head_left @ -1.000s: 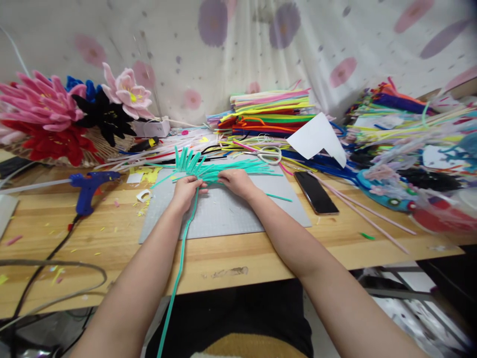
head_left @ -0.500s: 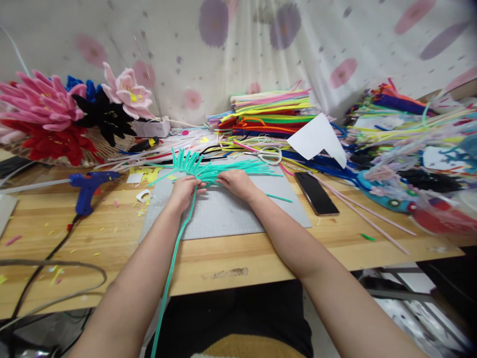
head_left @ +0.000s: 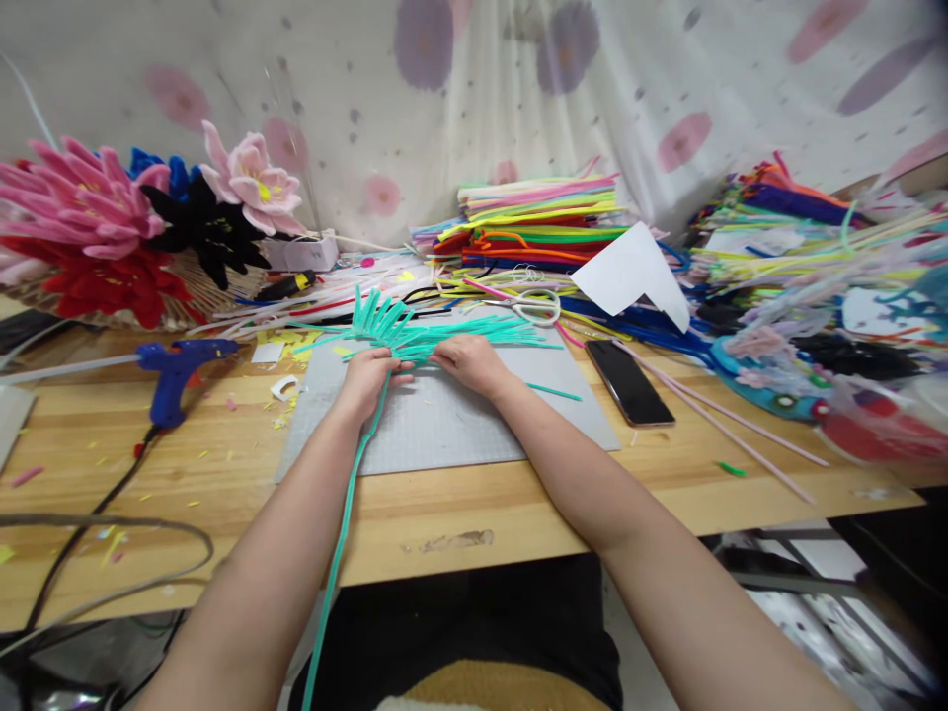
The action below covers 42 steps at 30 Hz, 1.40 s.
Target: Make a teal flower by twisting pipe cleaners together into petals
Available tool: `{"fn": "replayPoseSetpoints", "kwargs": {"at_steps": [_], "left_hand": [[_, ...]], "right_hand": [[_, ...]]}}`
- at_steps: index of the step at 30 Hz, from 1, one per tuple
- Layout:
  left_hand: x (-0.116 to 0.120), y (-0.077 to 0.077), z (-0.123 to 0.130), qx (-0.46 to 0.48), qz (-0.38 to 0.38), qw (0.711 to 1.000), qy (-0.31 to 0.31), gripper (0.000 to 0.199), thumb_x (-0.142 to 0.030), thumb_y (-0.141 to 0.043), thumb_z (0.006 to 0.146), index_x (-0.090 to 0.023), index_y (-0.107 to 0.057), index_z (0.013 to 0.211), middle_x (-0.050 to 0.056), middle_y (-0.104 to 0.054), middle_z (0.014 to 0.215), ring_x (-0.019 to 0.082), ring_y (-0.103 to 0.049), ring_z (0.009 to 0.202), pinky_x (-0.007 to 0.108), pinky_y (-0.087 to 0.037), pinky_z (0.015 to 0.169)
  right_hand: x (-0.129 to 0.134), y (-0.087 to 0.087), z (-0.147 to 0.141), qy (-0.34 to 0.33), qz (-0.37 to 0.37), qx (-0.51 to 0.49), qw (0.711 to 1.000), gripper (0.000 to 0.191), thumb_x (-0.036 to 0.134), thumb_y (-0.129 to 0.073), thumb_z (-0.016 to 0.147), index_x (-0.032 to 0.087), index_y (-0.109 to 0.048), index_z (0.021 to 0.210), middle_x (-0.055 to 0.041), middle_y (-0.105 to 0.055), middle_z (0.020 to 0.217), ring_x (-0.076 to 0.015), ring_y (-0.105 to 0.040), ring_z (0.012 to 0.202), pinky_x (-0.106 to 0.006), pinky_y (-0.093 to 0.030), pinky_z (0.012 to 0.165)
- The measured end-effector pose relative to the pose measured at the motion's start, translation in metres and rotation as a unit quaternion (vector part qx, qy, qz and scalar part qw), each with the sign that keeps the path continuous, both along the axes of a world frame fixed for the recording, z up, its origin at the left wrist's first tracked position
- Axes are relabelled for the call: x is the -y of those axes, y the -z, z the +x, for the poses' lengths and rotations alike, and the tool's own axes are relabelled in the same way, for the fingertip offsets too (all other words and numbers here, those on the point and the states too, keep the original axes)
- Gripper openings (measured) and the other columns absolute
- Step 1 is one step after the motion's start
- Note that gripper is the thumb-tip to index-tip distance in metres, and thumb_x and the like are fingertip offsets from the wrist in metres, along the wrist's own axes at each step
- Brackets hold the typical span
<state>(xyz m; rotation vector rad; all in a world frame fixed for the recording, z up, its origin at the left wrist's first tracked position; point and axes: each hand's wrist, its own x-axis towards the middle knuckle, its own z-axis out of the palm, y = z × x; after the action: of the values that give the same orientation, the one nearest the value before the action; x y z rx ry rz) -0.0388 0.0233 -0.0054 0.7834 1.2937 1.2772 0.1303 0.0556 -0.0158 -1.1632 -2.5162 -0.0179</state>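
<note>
Teal pipe cleaners (head_left: 381, 321) fan out above a grey cutting mat (head_left: 444, 425), with more of them lying in a loose bunch toward the right. My left hand (head_left: 368, 383) is closed on the near end of the fan, and one long strand (head_left: 345, 533) trails from it over the table's front edge. Close beside it, my right hand (head_left: 468, 362) pinches teal pipe cleaners at the bunch's near side. Exactly which strands its fingertips grip is hidden. A single teal piece (head_left: 554, 392) lies on the mat, right of my right wrist.
A blue glue gun (head_left: 172, 380) lies left, its cord running forward. Scissors (head_left: 539, 308) and stacked coloured pipe cleaners (head_left: 529, 227) are behind the mat. A phone (head_left: 629, 382) lies right. Fuzzy flowers (head_left: 81, 212) stand back left; yellow scraps dot the wooden table (head_left: 444, 553).
The fan of teal pipe cleaners has shifted slightly, its tips a little further right and up. Both hands stay in nearly the same place.
</note>
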Motion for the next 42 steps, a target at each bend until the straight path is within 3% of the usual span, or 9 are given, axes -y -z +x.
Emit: {"fn": "replayPoseSetpoints", "kwargs": {"at_steps": [14,18,21,25,27,31,36,42], "left_hand": [[0.001,0.005,0.001,-0.041,0.061,0.997,0.004,0.027,-0.02,-0.068,0.055,-0.016,-0.042,0.058,-0.004,-0.05,0.054,0.016,-0.063,0.061,0.025,-0.053,0.047],[0.0,0.007,0.001,-0.049,0.063,0.997,-0.009,0.031,-0.02,-0.071,0.053,-0.016,-0.04,0.058,-0.006,-0.045,0.052,0.017,-0.063,0.061,0.024,-0.052,0.047],[-0.001,0.009,0.0,-0.055,0.061,0.996,-0.015,0.03,-0.016,-0.069,0.053,-0.016,-0.039,0.056,-0.006,-0.044,0.052,0.017,-0.064,0.06,0.024,-0.052,0.046],[-0.002,0.011,0.0,-0.055,0.066,0.996,-0.005,0.03,-0.017,-0.068,0.054,-0.017,-0.039,0.056,-0.006,-0.043,0.051,0.018,-0.064,0.061,0.023,-0.052,0.046],[-0.001,0.011,0.001,-0.054,0.066,0.996,0.009,0.029,-0.016,-0.068,0.055,-0.016,-0.039,0.056,-0.006,-0.042,0.051,0.018,-0.065,0.062,0.024,-0.053,0.046],[-0.001,0.011,0.003,-0.043,0.055,0.997,0.02,0.019,-0.012,-0.066,0.058,-0.014,-0.048,0.064,-0.003,-0.051,0.058,0.015,-0.064,0.06,0.025,-0.054,0.048],[-0.001,0.008,0.003,-0.021,0.065,0.998,0.016,0.014,-0.008,-0.061,0.064,-0.013,-0.05,0.071,-0.004,-0.052,0.06,0.013,-0.064,0.058,0.023,-0.054,0.048],[-0.001,0.01,0.006,-0.054,0.071,0.996,0.009,0.024,-0.007,-0.056,0.067,-0.013,-0.052,0.09,0.0,-0.061,0.074,0.014,-0.065,0.057,0.025,-0.053,0.046]], "right_hand": [[0.001,-0.001,-0.001,0.01,-0.019,-0.005,1.0,0.023,0.029,-0.049,0.088,0.015,-0.064,0.079,-0.0081,-0.067,0.08,-0.0161,-0.056,0.073,-0.026,-0.028,0.062],[0.001,0.001,0.0,-0.001,-0.046,-0.061,0.997,0.021,0.029,-0.052,0.086,0.015,-0.064,0.076,-0.0061,-0.067,0.078,-0.0141,-0.055,0.071,-0.024,-0.03,0.062],[-0.001,0.004,0.0,0.02,-0.13,-0.169,0.977,0.019,0.034,-0.06,0.08,0.016,-0.065,0.081,-0.0034,-0.066,0.075,-0.0118,-0.055,0.067,-0.022,-0.034,0.062],[-0.004,0.008,-0.001,0.06,-0.249,-0.321,0.912,0.034,0.044,-0.057,0.078,0.017,-0.062,0.098,0.001,-0.062,0.063,-0.0103,-0.054,0.057,-0.021,-0.037,0.058],[-0.006,0.008,-0.001,0.046,-0.275,-0.35,0.894,0.033,0.045,-0.053,0.079,0.017,-0.063,0.093,0.0032,-0.056,0.057,-0.0092,-0.05,0.053,-0.021,-0.036,0.055],[-0.011,0.009,0.0,-0.002,-0.296,-0.346,0.89,0.029,0.04,-0.052,0.077,0.014,-0.058,0.066,0.004,-0.048,0.054,-0.0071,-0.041,0.052,-0.02,-0.031,0.054],[-0.012,0.008,0.003,0.0,-0.305,-0.358,0.882,0.029,0.04,-0.054,0.074,0.013,-0.057,0.066,0.0041,-0.047,0.056,-0.0068,-0.038,0.053,-0.021,-0.029,0.054],[-0.006,0.0,0.003,0.003,-0.351,-0.339,0.873,0.033,0.045,-0.053,0.074,0.014,-0.059,0.069,0.0045,-0.047,0.054,-0.0055,-0.036,0.046,-0.02,-0.026,0.046]]}}
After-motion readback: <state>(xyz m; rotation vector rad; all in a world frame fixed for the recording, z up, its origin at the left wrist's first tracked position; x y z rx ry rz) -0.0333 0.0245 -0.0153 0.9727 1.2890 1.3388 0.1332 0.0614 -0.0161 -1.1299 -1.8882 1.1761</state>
